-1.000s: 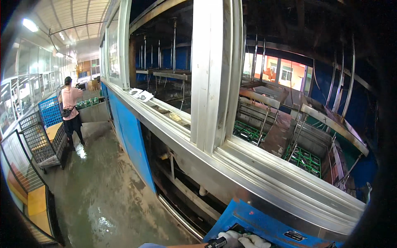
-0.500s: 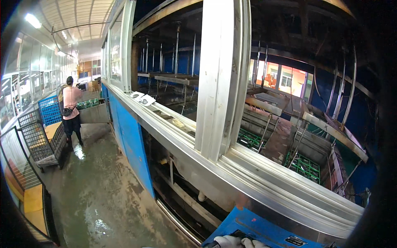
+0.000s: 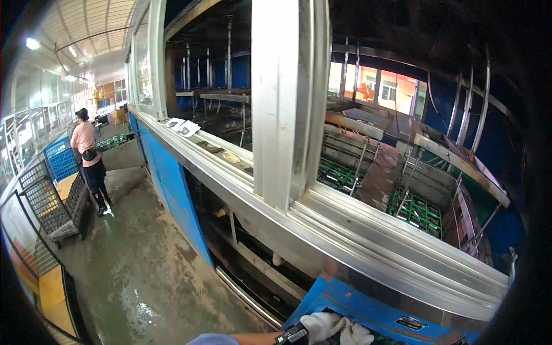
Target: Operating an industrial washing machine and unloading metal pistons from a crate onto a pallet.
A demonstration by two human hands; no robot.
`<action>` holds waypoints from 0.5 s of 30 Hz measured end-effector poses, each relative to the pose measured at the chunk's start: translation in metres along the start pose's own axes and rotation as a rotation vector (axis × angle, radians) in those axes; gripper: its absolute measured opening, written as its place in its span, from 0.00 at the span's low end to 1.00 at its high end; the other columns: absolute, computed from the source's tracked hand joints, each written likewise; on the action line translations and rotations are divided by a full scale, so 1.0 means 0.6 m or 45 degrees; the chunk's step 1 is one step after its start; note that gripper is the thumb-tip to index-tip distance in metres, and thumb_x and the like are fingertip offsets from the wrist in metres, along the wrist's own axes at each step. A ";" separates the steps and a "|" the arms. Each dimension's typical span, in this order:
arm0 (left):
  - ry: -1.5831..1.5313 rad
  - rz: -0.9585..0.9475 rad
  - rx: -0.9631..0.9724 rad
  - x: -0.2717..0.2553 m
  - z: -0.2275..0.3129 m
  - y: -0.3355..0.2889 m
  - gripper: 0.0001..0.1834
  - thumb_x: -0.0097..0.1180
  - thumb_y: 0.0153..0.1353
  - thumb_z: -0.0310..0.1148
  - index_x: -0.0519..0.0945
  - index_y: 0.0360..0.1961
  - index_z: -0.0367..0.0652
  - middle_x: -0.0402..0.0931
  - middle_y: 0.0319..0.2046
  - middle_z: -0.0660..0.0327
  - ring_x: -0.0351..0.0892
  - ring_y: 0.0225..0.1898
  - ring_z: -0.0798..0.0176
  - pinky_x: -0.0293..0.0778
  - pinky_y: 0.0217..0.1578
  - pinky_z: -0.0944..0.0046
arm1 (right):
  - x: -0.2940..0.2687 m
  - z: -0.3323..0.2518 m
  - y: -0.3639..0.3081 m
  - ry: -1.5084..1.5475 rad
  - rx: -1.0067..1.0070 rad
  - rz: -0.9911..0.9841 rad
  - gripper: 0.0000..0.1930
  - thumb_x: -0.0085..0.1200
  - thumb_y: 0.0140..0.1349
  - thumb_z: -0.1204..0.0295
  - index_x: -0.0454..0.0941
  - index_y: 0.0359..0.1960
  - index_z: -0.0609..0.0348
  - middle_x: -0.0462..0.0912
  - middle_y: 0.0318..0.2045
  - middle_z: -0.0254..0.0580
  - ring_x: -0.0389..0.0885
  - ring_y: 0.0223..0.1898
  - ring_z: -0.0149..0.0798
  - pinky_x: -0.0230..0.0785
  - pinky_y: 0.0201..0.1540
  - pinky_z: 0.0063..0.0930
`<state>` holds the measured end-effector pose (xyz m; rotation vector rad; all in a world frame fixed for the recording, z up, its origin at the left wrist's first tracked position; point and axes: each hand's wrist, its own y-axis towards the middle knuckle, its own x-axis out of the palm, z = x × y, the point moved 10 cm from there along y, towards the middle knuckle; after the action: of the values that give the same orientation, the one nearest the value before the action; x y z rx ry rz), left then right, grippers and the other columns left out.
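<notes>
At the lower edge my left hand (image 3: pixel 322 326), in a white glove with a black device at the wrist, lies against a blue panel (image 3: pixel 368 302). Its fingers are curled beside a dark opening in that panel. My right hand (image 3: pixel 355 334), also white-gloved, is close beside it, partly cut off by the lower edge. Its fingers look bent and drawn together. Whatever the two hands grip is hidden. A dark label plate (image 3: pixel 411 324) sits on the panel to their right.
A metal window sill (image 3: pixel 368 230) and a broad frame post (image 3: pixel 276 103) stand ahead. Beyond them are tanks with green racks (image 3: pixel 417 213). On the left, a person (image 3: pixel 87 149) stands by a wheeled cage cart (image 3: pixel 54 201) on the wet floor (image 3: pixel 132 270).
My hands and left forearm have come further into view at the lower edge. The whole scene has shifted slightly left. The person at the left has turned and shifted stance.
</notes>
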<state>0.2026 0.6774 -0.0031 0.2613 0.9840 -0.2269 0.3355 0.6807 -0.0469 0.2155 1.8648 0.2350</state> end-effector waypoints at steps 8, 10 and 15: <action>1.474 0.883 0.469 -0.003 0.054 -0.067 0.12 0.48 0.61 0.40 0.78 0.43 0.54 0.72 0.21 0.58 0.72 0.13 0.54 0.65 0.07 0.47 | -0.123 -0.092 0.010 0.345 -0.555 -0.057 0.12 0.57 0.62 0.58 0.86 0.35 0.52 0.86 0.31 0.39 0.84 0.33 0.40 0.75 0.42 0.32; 0.863 0.584 0.243 -0.011 0.039 -0.039 0.11 0.46 0.65 0.39 0.78 0.43 0.54 0.73 0.21 0.61 0.73 0.14 0.55 0.61 0.06 0.48 | -0.196 -0.085 0.014 0.338 -0.302 -0.527 0.15 0.56 0.64 0.56 0.86 0.38 0.52 0.87 0.32 0.38 0.84 0.35 0.38 0.75 0.44 0.30; 0.236 0.198 0.193 -0.020 0.020 -0.014 0.14 0.43 0.69 0.41 0.81 0.42 0.51 0.78 0.23 0.57 0.78 0.20 0.50 0.67 0.14 0.43 | -0.321 -0.028 -0.044 0.984 -0.552 -0.934 0.11 0.60 0.65 0.65 0.86 0.42 0.58 0.87 0.39 0.42 0.86 0.42 0.34 0.77 0.49 0.24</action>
<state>0.2032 0.6663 0.0125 0.5023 1.1257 -0.1368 0.3761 0.6036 0.1274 -0.9693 2.4359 0.2160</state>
